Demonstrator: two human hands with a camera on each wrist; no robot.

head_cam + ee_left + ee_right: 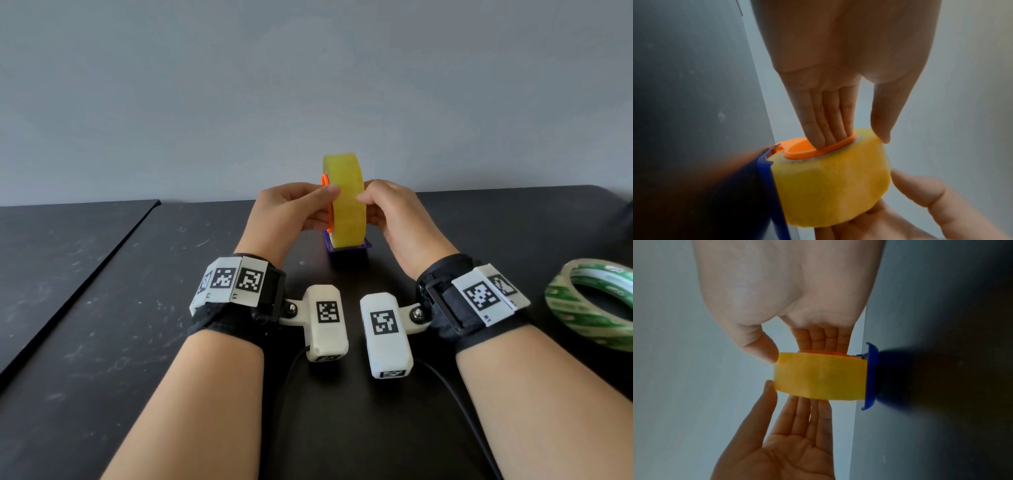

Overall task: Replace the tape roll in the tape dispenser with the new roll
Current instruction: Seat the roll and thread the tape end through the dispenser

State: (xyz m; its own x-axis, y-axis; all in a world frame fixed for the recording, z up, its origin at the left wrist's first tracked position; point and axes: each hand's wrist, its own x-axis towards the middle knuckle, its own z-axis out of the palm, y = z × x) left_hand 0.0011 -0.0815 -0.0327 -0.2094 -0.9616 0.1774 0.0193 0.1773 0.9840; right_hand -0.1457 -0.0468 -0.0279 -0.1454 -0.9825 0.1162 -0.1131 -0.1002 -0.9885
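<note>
The yellow tape roll [347, 202] stands on edge on the blue tape dispenser [346, 251], around an orange hub [325, 181]. My left hand [318, 205] holds its left side. In the left wrist view its straight fingers [818, 126] press into the orange hub [803, 151] and the thumb touches the roll's edge. My right hand [368, 205] holds the right side, with its thumb [764, 350] on the yellow roll [818, 378] and its fingers against the roll's side. The dispenser [871, 376] rests on the black table.
A green and white tape roll [596, 305] lies flat on the black table [102, 308] at the right, just beyond my right wrist. A seam crosses the table at the left. A grey wall stands close behind the dispenser. Cables trail from the wrist cameras.
</note>
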